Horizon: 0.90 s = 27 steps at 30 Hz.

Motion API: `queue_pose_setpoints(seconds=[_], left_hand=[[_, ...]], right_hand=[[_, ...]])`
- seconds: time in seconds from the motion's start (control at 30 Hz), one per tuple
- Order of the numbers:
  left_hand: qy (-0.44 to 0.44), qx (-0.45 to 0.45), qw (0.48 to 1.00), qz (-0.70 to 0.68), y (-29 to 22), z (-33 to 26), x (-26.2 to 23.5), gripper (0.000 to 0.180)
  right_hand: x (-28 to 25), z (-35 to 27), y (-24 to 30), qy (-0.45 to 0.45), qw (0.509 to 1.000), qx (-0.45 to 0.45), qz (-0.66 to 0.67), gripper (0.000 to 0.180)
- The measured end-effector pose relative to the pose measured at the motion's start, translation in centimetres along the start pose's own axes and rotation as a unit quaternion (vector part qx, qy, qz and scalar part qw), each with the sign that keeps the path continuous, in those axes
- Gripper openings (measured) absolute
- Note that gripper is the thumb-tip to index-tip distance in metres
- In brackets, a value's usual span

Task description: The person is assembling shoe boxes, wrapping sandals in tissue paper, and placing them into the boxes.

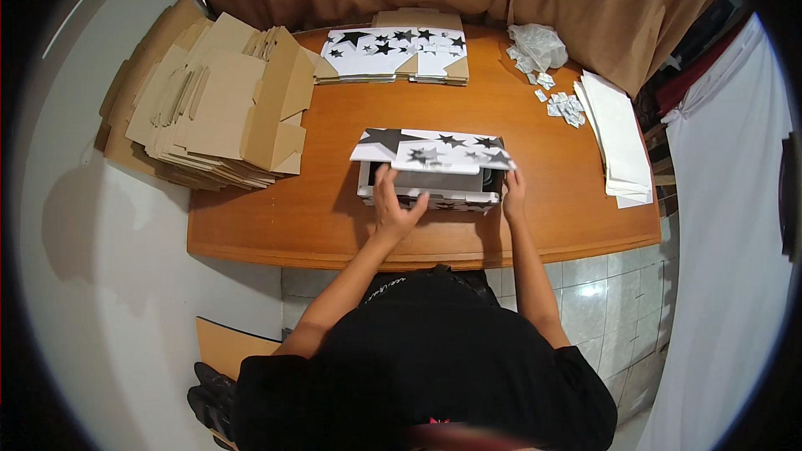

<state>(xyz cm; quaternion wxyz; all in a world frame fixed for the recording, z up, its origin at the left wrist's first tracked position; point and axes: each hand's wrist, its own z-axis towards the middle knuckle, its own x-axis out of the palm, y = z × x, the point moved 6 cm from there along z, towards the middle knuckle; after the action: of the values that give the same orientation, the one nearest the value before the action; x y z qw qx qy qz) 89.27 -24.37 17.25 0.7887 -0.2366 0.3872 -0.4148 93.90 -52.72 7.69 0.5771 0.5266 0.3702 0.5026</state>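
Note:
A white cardboard box (493,198) printed with black stars stands on the table in front of me. Its lid (430,149) is hinged at the back and partly lowered, leaving a gap at the front. Through that gap a grey surface and something dark at the right end show, too little to name. My left hand (396,209) is at the box's front left, thumb and fingers spread, touching the front edge. At the right end, my right hand (515,196) has its fingers closed at the lid's front corner and the side wall; its fingertips are partly hidden.
Brown flattened cardboard boxes (213,100) are piled high at the left. Star-printed flat boxes (393,50) lie at the back. A clear plastic bag (537,46) and small white packets (565,108) sit back right, beside white sheets (616,138). The wooden table's front edge (585,252) is near me.

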Motion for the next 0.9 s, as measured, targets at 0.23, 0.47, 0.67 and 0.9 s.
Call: queue_pose_setpoints(seconds=[0.23,0.47,0.67,0.9], left_hand=[[-0.066,0.017,0.978,0.197,-1.1,8.3,-1.4,0.052],[-0.019,0.02,0.974,0.224,1.8,13.1,-2.0,0.039],[-0.048,0.017,0.999,0.008,1.6,11.1,-4.1,0.034],[0.017,0.07,0.992,0.107,2.5,2.3,-4.1,0.023]], right_hand=[[0.7,2.5,1.8,0.019,0.999,-0.013,-0.049,0.037],[2.8,1.9,4.0,0.061,0.921,-0.142,-0.357,0.036],[3.0,1.7,4.4,-0.004,0.95,-0.09,-0.297,0.04],[2.6,0.8,4.8,-0.013,0.966,-0.103,-0.239,0.039]])
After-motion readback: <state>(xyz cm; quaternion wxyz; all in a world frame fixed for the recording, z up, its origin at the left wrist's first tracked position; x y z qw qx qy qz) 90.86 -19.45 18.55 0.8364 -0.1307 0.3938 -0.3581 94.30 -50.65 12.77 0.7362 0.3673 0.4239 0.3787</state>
